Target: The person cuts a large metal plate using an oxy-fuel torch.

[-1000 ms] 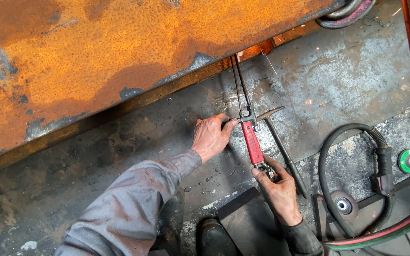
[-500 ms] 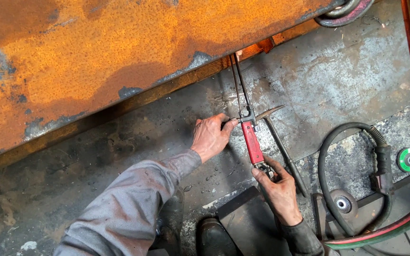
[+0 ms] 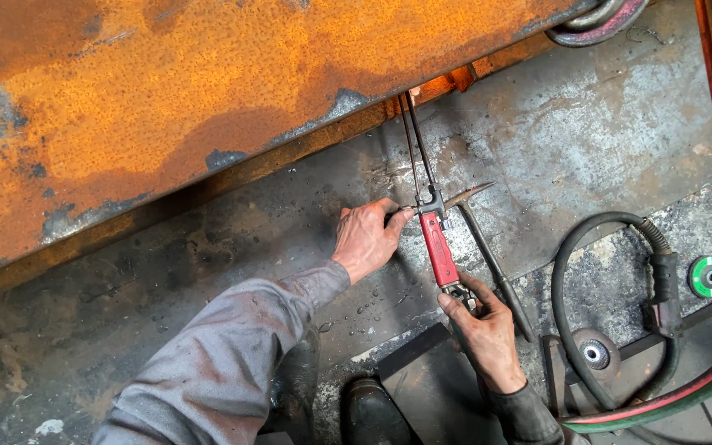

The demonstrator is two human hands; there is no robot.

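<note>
1. The red-handled cutting torch [image 3: 438, 247] lies over the grey steel floor plate [image 3: 587, 140], its twin thin tubes running up under the edge of the rusty orange slab [image 3: 166, 107].
2. The left hand [image 3: 366, 239] pinches the torch's head block with fingertips; the right hand [image 3: 488, 330] is closed round the valve end.
3. Done well, the step calls for a braced left hand and small valve turns.
4. A chipping hammer [image 3: 488, 251], probably, lies just beside; black ribbed hose [image 3: 620, 227] coils near.
</note>
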